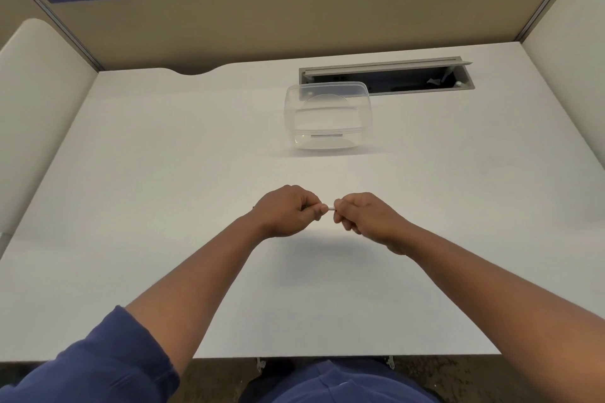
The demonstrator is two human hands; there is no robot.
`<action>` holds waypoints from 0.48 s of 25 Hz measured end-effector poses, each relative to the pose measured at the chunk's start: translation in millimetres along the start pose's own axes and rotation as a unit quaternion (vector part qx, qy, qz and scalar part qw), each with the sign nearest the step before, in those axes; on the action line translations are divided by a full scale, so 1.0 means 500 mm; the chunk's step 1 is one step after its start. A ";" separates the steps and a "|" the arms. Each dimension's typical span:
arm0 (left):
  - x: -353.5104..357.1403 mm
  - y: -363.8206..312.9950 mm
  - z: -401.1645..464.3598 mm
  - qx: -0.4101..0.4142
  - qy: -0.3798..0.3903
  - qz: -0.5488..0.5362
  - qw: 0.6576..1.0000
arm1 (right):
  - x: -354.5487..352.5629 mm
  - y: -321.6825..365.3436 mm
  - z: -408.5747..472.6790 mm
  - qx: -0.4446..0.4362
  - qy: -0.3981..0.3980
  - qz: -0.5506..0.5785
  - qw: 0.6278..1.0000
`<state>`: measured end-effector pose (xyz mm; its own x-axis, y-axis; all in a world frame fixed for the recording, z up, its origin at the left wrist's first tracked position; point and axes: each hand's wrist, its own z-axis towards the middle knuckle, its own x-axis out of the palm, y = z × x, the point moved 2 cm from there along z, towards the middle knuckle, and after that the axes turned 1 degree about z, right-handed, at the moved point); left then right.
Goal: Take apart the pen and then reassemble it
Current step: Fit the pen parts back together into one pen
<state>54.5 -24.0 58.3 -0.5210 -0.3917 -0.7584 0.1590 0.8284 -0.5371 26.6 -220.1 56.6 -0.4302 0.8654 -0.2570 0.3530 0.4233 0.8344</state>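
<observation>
A small white pen (330, 208) is held level above the middle of the white desk (163, 173). Only a short white piece of it shows in the gap between my two fists. My left hand (288, 210) is closed over its left end. My right hand (363, 214) is closed over its right end. Both hands nearly touch, thumbs and forefingers pinching the pen. The rest of the pen is hidden inside my fingers, so I cannot tell whether it is in one piece.
A clear plastic container (328, 118) with a lid stands behind my hands, right of centre. Behind it an open cable tray (386, 78) is set into the desk. Padded partitions wall in the left, back and right sides.
</observation>
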 end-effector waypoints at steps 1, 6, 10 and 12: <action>-0.001 0.002 0.002 0.000 0.009 -0.024 1.000 | -0.003 0.001 0.001 -0.063 -0.035 -0.075 0.995; -0.012 0.012 0.007 0.012 0.062 -0.175 0.983 | -0.013 -0.010 0.004 -0.302 -0.143 -0.356 0.873; -0.012 -0.004 0.005 0.020 0.039 -0.173 0.984 | -0.012 -0.005 0.002 -0.269 -0.151 -0.321 0.895; -0.006 -0.007 0.004 0.021 0.013 -0.150 0.988 | -0.009 0.002 0.006 -0.196 -0.110 -0.216 0.950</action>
<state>57.2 -26.4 61.6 -0.5716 -0.6058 -0.5534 0.0292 0.6590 -0.7516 31.3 -223.0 57.0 -0.2655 0.6868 -0.6766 -0.1729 0.6565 0.7342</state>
